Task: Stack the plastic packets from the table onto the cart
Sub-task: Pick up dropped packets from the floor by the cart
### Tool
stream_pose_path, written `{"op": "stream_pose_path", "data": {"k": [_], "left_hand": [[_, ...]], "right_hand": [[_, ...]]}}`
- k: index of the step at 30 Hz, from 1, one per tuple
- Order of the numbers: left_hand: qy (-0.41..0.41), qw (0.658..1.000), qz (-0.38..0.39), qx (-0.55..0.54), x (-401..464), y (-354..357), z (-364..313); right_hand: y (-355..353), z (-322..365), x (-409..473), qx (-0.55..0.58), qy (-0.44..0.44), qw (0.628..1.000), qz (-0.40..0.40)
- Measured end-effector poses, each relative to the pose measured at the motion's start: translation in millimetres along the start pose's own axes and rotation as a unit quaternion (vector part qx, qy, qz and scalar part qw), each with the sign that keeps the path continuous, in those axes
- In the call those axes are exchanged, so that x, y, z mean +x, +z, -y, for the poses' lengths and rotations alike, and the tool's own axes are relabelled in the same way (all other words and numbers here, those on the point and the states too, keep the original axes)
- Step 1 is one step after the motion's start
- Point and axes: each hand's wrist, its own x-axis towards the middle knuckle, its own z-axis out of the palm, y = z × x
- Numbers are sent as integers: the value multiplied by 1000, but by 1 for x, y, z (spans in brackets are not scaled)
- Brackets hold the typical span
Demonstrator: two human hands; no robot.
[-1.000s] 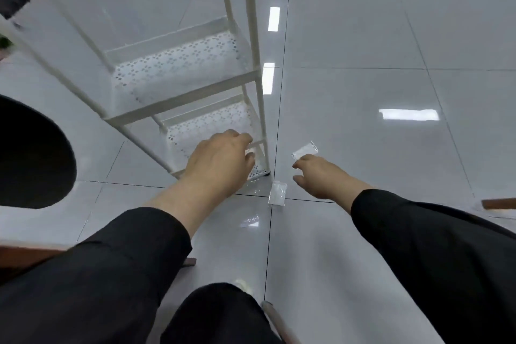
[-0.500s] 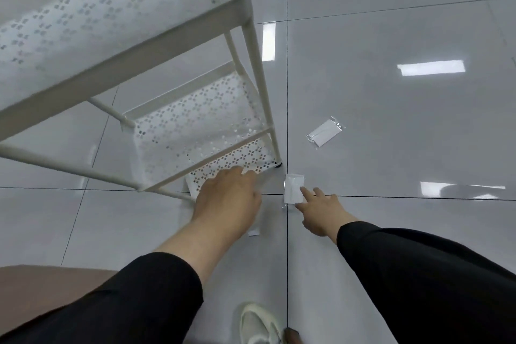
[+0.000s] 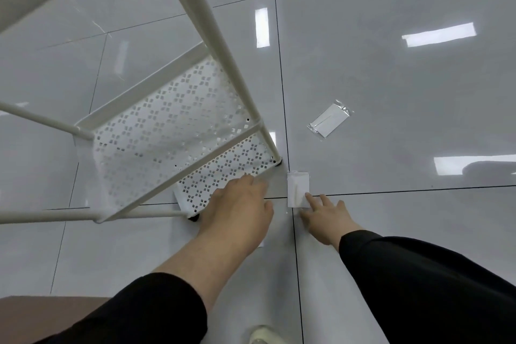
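A white perforated cart (image 3: 170, 131) stands on the glossy floor at the left, seen from above. Two clear plastic packets lie on the tiles to its right. The near packet (image 3: 297, 188) sits by the cart's front right foot; my right hand (image 3: 325, 216) reaches it with straight fingers, the index fingertip touching its lower right corner. The far packet (image 3: 330, 121) lies alone further right. My left hand (image 3: 240, 209) hovers palm down over the floor beside the cart's lowest shelf; a white edge, possibly another packet, shows under it near the wrist.
A brown wooden surface (image 3: 50, 313) shows at the bottom left corner. A light shoe (image 3: 264, 335) is at the bottom centre. Dark grout lines cross the grey tiles, and ceiling lights reflect on them.
The view has dropped closer to the floor. My right hand has stayed on the near packet's lower edge, and my left hand has held beside the cart's bottom shelf.
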Motion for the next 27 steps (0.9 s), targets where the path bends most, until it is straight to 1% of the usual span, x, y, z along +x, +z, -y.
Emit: {"op": "stream_pose_path", "data": {"k": [3,5,8,10,12,14,16,18,20,22,23,26,27], "left_hand": [[6,1000,7,10,6,5,-3],[6,1000,16,12,11,9,-4],[11,999,33,17,17,14,-5],[15,999,47,21,22,17,-5],[23,998,58,19,29,19,-4],[37,997,62,11,37,20,-6],[44,996,70,21,50,22,-6],[44,996,70,38,59,23,-10],[52,997,44,36,67,26,-12],[60,998,30,1,69,27,-14],[70,997,29,-27,69,28,-14],[91,994,59,-21,67,24,-15],[92,994,47,-26,68,24,-15]], "right_hand": [[3,3,-1,-15,4,999,-29],[6,6,0,-18,17,997,-70],[8,9,7,11,32,993,-117],[-1,8,9,43,22,986,-158],[-13,3,9,91,-16,971,-220],[-30,-4,3,196,-59,945,-256],[-52,-11,-10,312,-99,912,-248],[-74,-18,-26,379,-142,883,-239],[-92,-24,-41,450,-151,850,-229],[-104,-30,-52,502,-138,824,-224],[-108,-33,-54,515,-132,817,-223],[-117,-41,-52,541,-121,804,-216],[-119,-43,-50,552,-119,798,-212]]}}
